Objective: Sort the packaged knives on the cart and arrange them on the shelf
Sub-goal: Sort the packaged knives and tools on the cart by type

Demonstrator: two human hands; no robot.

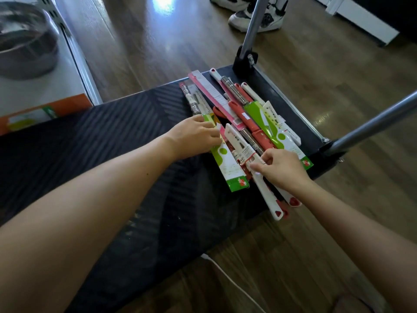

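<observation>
The pile of packaged knives (pixel 246 123) lay criss-crossed on the black ribbed cart (pixel 126 136), right of centre in the frame and close to the cart's handle posts (pixel 253 30). None had reached the white shelf (pixel 74 64) at the upper left, where a steel bowl (pixel 22 41) sat.

The left grip (pixel 194 136) rested on the upper end of a green-carded knife pack (pixel 228 163), fingers curled onto its edge; the thumb was hidden, so how firm the hold was could not be told. The right grip (pixel 282 168) pinched a white serrated knife (pixel 264 186) near the middle of its length, thumb and fingertips closed on it, its red-tipped handle end overhanging the cart's near edge.

These packs were probably light and stiff, with thin card backs that could bend and glossy faces likely to slide over each other. Taking each by the handle end or by both long edges looked safest, well away from any thinly covered blade. Each of the 2 grips already touched its own pack; the rest lay just beyond them, toward the upper right.
</observation>
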